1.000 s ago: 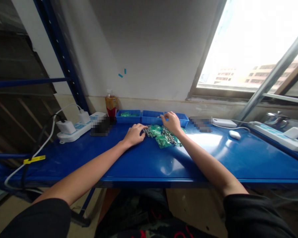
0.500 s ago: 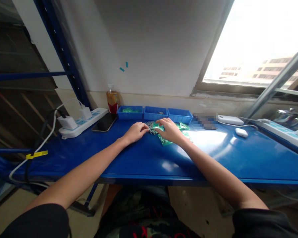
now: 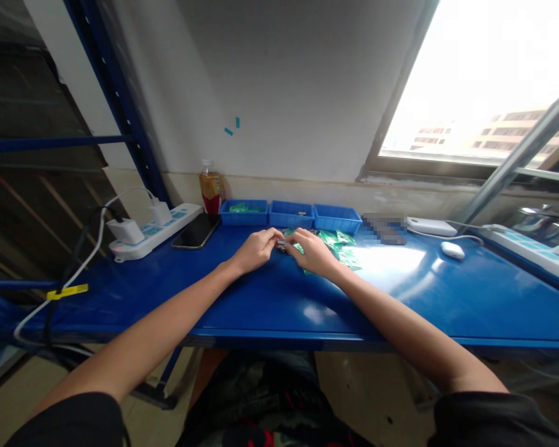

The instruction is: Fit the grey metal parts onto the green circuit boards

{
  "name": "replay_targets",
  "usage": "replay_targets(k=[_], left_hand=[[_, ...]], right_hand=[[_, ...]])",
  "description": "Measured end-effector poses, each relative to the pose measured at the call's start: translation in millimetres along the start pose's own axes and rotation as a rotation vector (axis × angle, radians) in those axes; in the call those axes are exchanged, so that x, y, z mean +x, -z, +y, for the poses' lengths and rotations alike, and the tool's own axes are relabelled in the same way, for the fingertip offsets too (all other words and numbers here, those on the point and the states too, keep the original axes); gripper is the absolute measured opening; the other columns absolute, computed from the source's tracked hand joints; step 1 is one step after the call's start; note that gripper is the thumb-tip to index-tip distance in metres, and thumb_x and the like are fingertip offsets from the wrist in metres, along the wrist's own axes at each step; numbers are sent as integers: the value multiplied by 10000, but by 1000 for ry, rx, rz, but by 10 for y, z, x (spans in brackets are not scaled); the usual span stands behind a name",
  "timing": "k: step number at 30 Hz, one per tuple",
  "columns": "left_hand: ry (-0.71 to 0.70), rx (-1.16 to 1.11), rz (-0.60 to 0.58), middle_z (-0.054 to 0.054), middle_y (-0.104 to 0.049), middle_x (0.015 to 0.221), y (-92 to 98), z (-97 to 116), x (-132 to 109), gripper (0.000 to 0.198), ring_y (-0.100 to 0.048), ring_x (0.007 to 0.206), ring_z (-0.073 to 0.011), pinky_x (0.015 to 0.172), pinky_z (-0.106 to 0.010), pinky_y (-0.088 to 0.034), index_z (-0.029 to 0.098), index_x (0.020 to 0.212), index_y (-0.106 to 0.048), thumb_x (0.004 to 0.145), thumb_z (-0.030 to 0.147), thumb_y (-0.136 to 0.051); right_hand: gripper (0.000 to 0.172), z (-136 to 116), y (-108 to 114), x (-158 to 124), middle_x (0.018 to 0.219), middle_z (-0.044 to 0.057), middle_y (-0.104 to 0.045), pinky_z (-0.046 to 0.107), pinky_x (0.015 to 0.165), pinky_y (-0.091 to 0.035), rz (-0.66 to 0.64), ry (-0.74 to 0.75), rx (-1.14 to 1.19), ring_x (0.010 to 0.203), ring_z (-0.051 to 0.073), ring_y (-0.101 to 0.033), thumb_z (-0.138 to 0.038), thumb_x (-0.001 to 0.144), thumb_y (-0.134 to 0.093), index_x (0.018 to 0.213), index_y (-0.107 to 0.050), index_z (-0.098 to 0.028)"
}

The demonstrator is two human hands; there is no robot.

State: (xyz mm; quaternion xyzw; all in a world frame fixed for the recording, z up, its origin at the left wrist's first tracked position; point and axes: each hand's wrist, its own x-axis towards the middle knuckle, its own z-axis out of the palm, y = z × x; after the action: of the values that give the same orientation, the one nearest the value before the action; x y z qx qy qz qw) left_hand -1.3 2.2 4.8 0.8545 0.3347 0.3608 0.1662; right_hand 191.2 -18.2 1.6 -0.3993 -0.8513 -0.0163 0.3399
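Observation:
My left hand is closed in a pinch on one end of a small grey metallic-looking piece, just above the blue table. The fingertips of my right hand meet at the piece's other end, also pinched. It is too small for me to tell its kind. More small grey pieces lie partly hidden under and behind the fingers. Beside and beyond my right hand are several green-and-clear packets, flat on the table.
Along the wall stand a left blue bin with green packets, a middle blue bin holding a small piece, and a right blue bin. A bottle, phone and power strip are leftward; a white case lies right.
My right hand has moved left and down from over the grey pieces, its fingers closing. Both hands now meet at one small grey piece.

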Motion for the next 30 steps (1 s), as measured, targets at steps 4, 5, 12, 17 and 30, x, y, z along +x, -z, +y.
replay_targets(k=[4, 5, 12, 17, 30], left_hand=[[-49, 58, -33, -62, -678, 962, 15, -1, -7, 235, -610, 864, -189, 795, -297, -473, 179, 1039, -621, 858, 245, -485], [-63, 68, -42, -63, -678, 992, 16, -3, -8, 238, -608, 877, -192, 808, -303, -472, 183, 1045, -622, 848, 257, -511], [-88, 163, -13, -59, -696, 944, 26, 2, -1, 232, -605, 870, -197, 827, -317, -454, 184, 989, -656, 888, 299, -482], [-83, 141, -1, -60, -698, 933, 36, 14, 3, 269, -618, 879, -200, 797, -300, -453, 177, 942, -667, 916, 327, -446], [-123, 138, 52, -41, -684, 875, 44, 39, -11, 208, -610, 802, -170, 768, -278, -451, 176, 977, -637, 876, 324, -530]], right_hand=[[197, 27, -4, 11, 845, 58, -596, 293, 771, -431, 14, -17, 17, 841, 185, -557, -267, 932, -432, 855, -599, -197], [215, 36, -5, 14, 833, 59, -593, 293, 767, -431, 13, -19, 15, 831, 184, -555, -265, 937, -418, 837, -596, -195], [132, 33, -6, 6, 825, 41, -596, 290, 745, -436, 20, -37, 66, 809, 178, -561, -301, 902, -486, 914, -572, -202], [143, 5, 27, -1, 860, 34, -578, 280, 733, -442, 57, -17, 92, 802, 170, -558, -301, 873, -524, 983, -547, -214], [202, 24, 19, 13, 783, 36, -576, 275, 722, -428, 33, -26, 63, 779, 167, -554, -302, 929, -417, 839, -567, -202]])
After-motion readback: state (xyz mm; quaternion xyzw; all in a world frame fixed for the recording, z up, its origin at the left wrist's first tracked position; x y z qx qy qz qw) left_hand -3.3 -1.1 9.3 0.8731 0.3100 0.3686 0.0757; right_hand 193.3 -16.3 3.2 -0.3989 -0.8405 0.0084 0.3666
